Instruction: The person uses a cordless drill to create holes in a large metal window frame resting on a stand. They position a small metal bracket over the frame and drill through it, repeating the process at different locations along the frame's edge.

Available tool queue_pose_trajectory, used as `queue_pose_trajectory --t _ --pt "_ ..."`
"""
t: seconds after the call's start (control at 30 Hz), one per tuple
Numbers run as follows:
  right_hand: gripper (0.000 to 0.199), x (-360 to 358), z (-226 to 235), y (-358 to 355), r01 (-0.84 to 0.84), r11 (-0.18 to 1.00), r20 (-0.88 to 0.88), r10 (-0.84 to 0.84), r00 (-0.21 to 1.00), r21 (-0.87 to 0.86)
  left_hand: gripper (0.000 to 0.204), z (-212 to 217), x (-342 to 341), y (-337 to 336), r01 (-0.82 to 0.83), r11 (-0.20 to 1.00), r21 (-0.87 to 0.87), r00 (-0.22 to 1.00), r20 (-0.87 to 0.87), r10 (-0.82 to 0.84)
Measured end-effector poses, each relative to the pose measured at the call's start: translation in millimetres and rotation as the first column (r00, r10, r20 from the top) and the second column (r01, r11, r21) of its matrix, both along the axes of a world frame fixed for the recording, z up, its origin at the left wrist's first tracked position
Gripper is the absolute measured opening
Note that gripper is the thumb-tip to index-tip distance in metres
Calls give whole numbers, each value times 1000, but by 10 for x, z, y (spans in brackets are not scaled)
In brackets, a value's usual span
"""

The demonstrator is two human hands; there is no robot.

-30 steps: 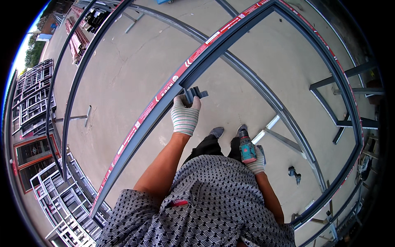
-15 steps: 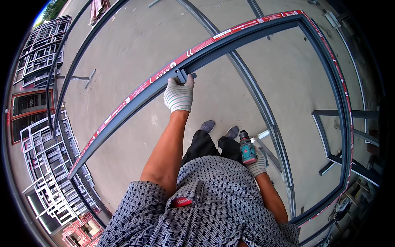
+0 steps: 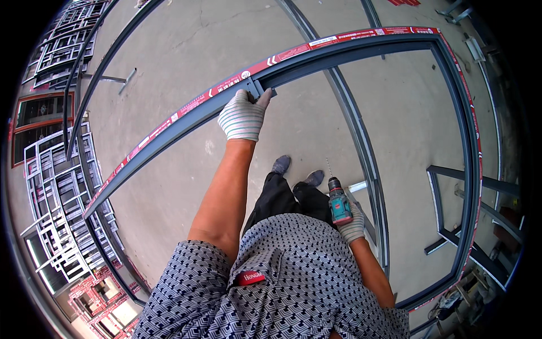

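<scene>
My left hand [image 3: 243, 117], in a striped knitted glove, has its thumb and fingers closed on a short dark grey metal profile piece [image 3: 256, 88]. That piece sits against the inner side of a large dark grey metal frame [image 3: 316, 60], whose outer face carries red protective film. Low at my right side, my gloved right hand [image 3: 355, 224] grips a teal and black cordless drill [image 3: 340, 207]. Its long thin bit points away from me, well apart from the frame. The fingers round the drill's handle are partly hidden.
Under the frame runs a long grey metal rail [image 3: 361, 141]. Stacked metal frames [image 3: 59, 198] stand at the left, near a red-framed window [image 3: 42, 116]. More dark profiles [image 3: 446, 209] lie at the right. My shoes [image 3: 281, 164] are on the concrete floor inside the frame.
My left hand has turned the metal piece, which now lies flatter against the frame. The whole view has shifted slightly. My right hand and the drill have kept almost the same place.
</scene>
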State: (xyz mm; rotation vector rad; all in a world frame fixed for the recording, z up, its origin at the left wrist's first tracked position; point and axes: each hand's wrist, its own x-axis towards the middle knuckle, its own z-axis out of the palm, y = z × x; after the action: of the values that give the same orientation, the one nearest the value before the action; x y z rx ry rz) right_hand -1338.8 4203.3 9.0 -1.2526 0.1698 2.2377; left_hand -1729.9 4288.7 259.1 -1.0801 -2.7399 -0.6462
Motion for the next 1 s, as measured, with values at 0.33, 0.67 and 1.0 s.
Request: queue_pose_trajectory --t 0.33,0.67,1.0 --pt "19 -4 14 59 -27 1000 -29 28 999 3 51 -127 -103 74 26 1000 0 1000 -1 -26" --pt "22 -238 124 69 -83 997 8 83 997 -1 51 -298 -172 107 2 988 155 999 36 -8" --pt "23 -590 337 253 -71 996 56 74 996 -62 45 -451 -202 182 -4 966 258 996 92 -20"
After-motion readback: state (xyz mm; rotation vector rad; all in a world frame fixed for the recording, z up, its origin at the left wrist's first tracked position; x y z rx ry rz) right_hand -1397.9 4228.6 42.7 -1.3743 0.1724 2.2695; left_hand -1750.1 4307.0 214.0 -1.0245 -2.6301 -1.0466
